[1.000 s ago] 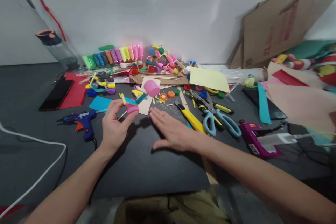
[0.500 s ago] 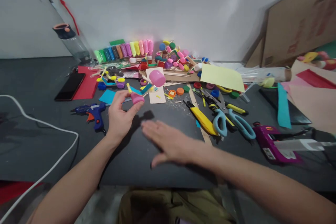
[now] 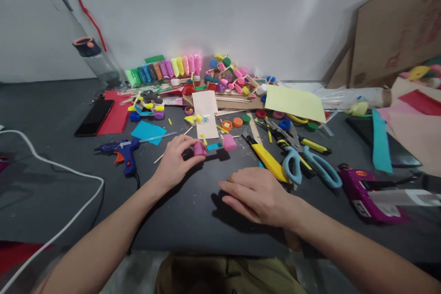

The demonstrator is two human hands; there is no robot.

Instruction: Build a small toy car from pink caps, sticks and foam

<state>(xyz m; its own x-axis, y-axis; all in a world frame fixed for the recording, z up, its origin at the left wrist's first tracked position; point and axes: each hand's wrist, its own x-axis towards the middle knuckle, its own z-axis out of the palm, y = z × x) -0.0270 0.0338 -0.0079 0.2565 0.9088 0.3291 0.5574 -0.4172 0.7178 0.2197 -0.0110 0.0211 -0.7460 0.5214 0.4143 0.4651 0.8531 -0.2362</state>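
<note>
My left hand (image 3: 176, 161) is closed on a small craft model (image 3: 212, 145) made of two pink bottle caps joined by a teal strip and a yellow stick. The model rests low on the dark table (image 3: 51, 183), one pink cap between my fingers, the other cap to its right. My right hand (image 3: 257, 195) lies flat on the table just right of and nearer than the model, fingers stretched out, holding nothing.
A blue glue gun (image 3: 122, 149) lies left of my left hand. A yellow utility knife (image 3: 267, 161), teal scissors (image 3: 306, 165) and a purple glue gun (image 3: 358, 183) lie to the right. Clay sticks (image 3: 165, 69), bottle caps, paper sheets, a phone (image 3: 93, 117) and cardboard (image 3: 392, 32) crowd the back.
My left hand has lowered the cap model from mid-air down to the table. My right hand has drawn back to the right and settled flat on the table.
</note>
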